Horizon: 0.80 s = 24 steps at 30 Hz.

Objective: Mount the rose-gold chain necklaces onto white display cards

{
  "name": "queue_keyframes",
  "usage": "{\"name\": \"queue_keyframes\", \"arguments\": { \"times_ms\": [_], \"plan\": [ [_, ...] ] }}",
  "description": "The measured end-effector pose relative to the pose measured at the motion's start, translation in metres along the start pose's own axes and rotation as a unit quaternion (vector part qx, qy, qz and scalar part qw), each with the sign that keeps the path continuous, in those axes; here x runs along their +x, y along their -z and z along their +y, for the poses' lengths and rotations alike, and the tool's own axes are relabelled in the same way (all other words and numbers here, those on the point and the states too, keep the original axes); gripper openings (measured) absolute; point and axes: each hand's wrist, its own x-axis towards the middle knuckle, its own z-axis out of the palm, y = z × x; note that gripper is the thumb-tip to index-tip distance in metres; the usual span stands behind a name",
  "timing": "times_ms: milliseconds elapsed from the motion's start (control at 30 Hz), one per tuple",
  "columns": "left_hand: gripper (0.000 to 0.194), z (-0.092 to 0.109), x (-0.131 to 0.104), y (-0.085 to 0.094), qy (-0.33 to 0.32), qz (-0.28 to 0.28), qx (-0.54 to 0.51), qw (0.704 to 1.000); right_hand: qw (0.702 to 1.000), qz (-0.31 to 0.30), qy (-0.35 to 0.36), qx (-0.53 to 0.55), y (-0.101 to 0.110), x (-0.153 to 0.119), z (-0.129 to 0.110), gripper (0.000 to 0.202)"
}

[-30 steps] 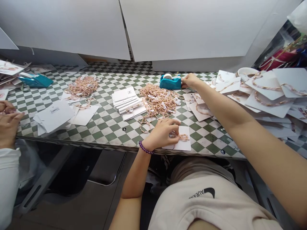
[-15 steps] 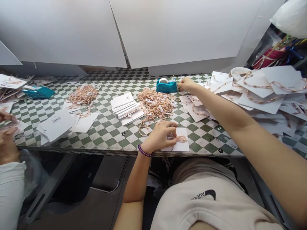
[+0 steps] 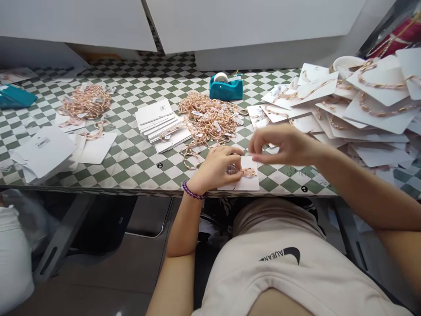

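Note:
My left hand (image 3: 219, 170), with a purple bead bracelet at the wrist, pinches a pink and gold beaded strand (image 3: 249, 172) against a white card (image 3: 245, 184) at the table's front edge. Over the card's upper right corner hovers my right hand (image 3: 279, 147), thumb and fingertips brought together; what they hold, if anything, is too small to make out. Behind my hands is a heap of beaded strands (image 3: 210, 116). A teal tape dispenser (image 3: 226, 89) stands just beyond that heap.
A stack of white cards (image 3: 156, 118) lies left of the heap. Carded strands (image 3: 371, 114) are piled at the right. Farther left are another strand heap (image 3: 86, 103), more white cards (image 3: 44, 147) and a second teal dispenser (image 3: 16, 96). A person's white sleeve (image 3: 13, 254) shows at lower left.
My right hand has come back from the tape dispenser to the card. My left hand keeps its pinch on the strand. The view has shifted, and the neighbouring person's hands are out of sight.

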Motion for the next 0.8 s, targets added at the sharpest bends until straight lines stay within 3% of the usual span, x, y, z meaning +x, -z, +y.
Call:
{"name": "queue_keyframes", "arguments": {
  "times_ms": [67,133,300,500,800],
  "plan": [
    [0.013,0.0,0.0,0.0,-0.003,0.002,0.003,1.0,0.986,-0.075,0.146,-0.021,-0.014,-0.016,0.012,0.012],
    [0.012,0.0,0.0,0.0,-0.002,-0.001,0.007,1.0,0.97,-0.1,0.219,-0.042,-0.023,-0.021,0.024,0.011],
    [0.009,-0.001,0.0,0.0,-0.004,-0.005,0.002,1.0,0.966,-0.079,0.218,-0.115,-0.033,-0.015,0.036,0.009],
    [0.01,-0.002,0.0,-0.001,-0.01,0.0,-0.001,1.0,0.951,-0.058,0.227,-0.202,-0.045,-0.016,0.029,0.011],
    [0.012,-0.005,0.0,-0.002,-0.02,0.009,0.005,1.0,0.952,-0.008,0.222,-0.209,-0.054,-0.017,0.031,0.012]
  ]
}}
